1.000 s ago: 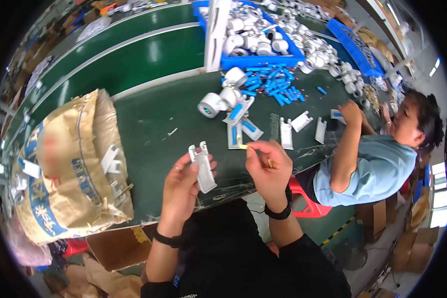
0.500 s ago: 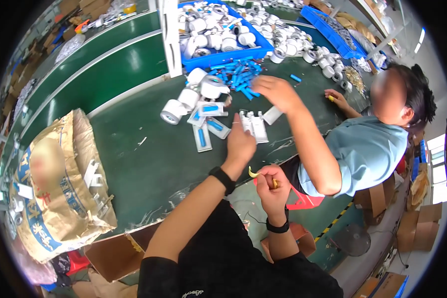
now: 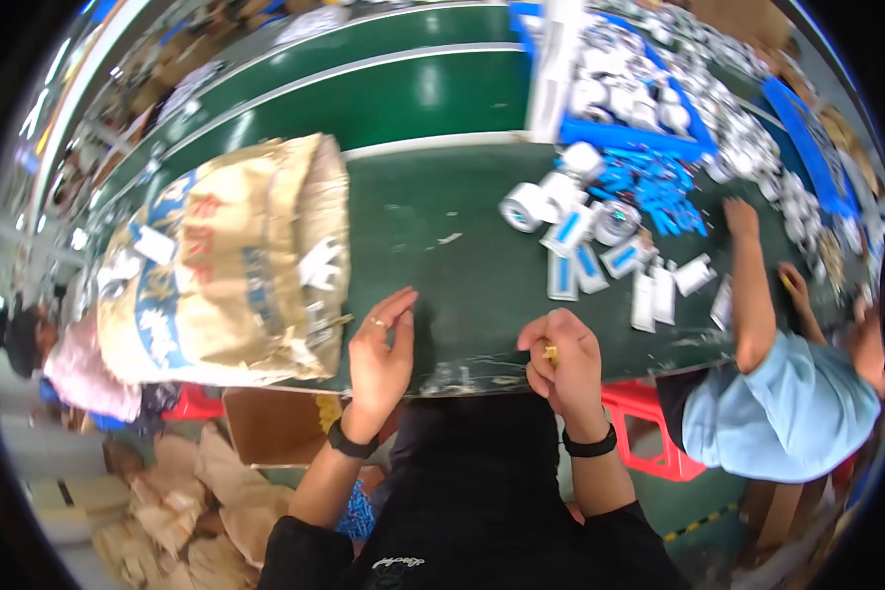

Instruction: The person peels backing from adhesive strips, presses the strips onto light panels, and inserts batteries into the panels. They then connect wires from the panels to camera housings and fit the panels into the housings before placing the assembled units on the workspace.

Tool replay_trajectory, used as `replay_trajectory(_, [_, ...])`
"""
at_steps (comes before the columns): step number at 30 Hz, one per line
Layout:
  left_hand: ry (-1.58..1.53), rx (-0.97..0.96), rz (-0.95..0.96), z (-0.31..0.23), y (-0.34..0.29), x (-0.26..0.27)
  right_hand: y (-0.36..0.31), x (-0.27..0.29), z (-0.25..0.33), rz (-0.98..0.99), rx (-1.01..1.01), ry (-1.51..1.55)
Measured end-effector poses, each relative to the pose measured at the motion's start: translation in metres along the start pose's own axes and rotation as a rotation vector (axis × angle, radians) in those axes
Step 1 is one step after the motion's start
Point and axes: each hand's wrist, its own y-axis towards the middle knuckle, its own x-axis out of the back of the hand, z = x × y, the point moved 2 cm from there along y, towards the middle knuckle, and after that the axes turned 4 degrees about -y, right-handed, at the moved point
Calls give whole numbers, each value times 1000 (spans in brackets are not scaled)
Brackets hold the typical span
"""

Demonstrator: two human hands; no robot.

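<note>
My left hand point(image 3: 381, 356) is over the table's near edge, fingers stretched out and holding nothing, beside the mouth of a brown paper sack point(image 3: 216, 285). White plastic pieces point(image 3: 320, 264) lie at the sack's opening. Farther right, my right hand point(image 3: 572, 359) is closed, with a small yellow thing point(image 3: 551, 354) between its fingers; its kind I cannot make out. Beyond that hand lie white plastic cases with a blue cylinder in each, such as one case point(image 3: 562, 277). Plain white cases point(image 3: 643, 300) lie to their right.
White round housings point(image 3: 527, 207) stand behind the cases, beside a heap of blue cylinders point(image 3: 649, 187). A blue crate point(image 3: 639, 133) holds more white housings. At the right, a co-worker in a light blue shirt point(image 3: 787, 408) reaches over the table. A red stool point(image 3: 649, 433) stands below.
My view has swung left. My left hand has moved from beside the white cases to near the sack, and its fingers have spread. The co-worker's reaching arm has drawn away from the blue cylinders.
</note>
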Motion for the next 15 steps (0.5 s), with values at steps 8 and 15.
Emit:
replay_trajectory(8, [38,180,-792,11,-122,184,-36,-168,-167,1026,-86,-654])
replay_trajectory(15, [178,569,-874,50,-246,235,-12,-225,-432,1056,-611,-834])
